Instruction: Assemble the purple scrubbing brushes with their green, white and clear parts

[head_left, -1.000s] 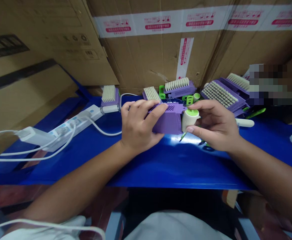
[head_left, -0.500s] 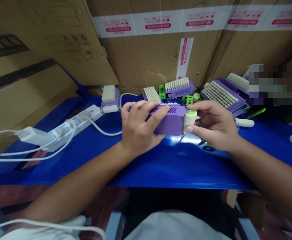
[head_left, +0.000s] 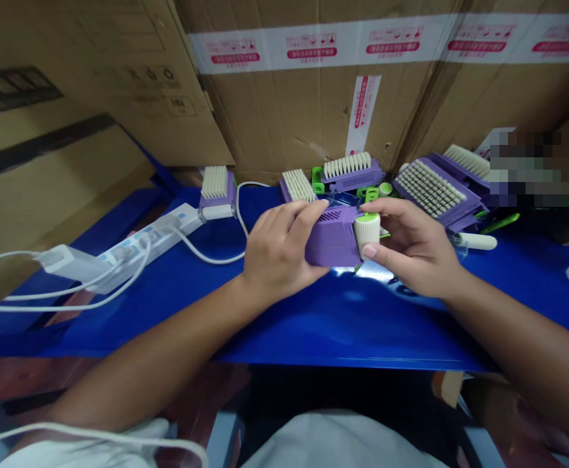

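My left hand [head_left: 275, 250] is wrapped round the left end of a purple plastic housing [head_left: 333, 239] with slots along its top, held above the blue table. At the housing's right end stands a ribbed cream knob [head_left: 369, 236] with a green top, touching the housing. My right hand [head_left: 418, 250] pinches this knob, thumb on its lower front and fingertips at its green top. Whether the knob is fixed to the housing I cannot tell. The housing's far side is hidden. Just behind it lies a purple block with cream bristle-like rows [head_left: 298, 186].
More purple pieces with cream rows [head_left: 353, 170] lie at the back, several stacked at right [head_left: 430, 185]. A white power strip [head_left: 142, 247] with cables occupies the left of the blue table [head_left: 352, 331]. Cardboard boxes [head_left: 289, 110] stand behind. Part of another person shows at far right.
My left hand has shifted slightly right along the housing, its index finger now nearer the top edge. The housing has turned a little; my right hand stays on the knob.
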Motion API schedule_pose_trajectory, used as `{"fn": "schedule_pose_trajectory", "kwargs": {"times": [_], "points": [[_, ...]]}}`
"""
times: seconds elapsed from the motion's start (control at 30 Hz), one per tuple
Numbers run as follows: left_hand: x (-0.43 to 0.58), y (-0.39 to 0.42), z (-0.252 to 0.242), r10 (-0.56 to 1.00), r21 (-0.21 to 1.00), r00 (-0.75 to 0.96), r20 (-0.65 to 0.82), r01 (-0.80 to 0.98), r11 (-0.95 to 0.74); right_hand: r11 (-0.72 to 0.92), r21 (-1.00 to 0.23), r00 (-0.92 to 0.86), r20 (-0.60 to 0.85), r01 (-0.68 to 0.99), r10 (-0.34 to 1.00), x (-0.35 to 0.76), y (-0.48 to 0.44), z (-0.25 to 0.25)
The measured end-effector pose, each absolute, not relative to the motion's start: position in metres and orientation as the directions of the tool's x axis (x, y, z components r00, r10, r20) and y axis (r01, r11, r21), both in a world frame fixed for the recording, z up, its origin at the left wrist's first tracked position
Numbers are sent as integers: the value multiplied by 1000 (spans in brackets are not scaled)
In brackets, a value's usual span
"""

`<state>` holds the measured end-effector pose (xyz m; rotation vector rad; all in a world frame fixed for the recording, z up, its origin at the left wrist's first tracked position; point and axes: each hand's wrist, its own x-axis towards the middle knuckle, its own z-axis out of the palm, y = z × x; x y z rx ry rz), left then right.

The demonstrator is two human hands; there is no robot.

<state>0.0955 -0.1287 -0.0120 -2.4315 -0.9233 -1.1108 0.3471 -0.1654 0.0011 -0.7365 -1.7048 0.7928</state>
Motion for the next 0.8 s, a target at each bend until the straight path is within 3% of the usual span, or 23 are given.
{"fn": "schedule_pose_trajectory", "kwargs": {"times": [0.2,0.47,0.8], "points": [[99,-130,-19,519,25,494,697,707,-707,556,-823,-325,498,115,804,348,-165,-5],[100,-124,-25,512,19,527,678,684,-729,509,-846,-256,463,157,849,348,-164,-4],[95,-120,-19,488,72,589,644,588,-805,548,-791,-241,496,272,835,349,-165,3]]}}
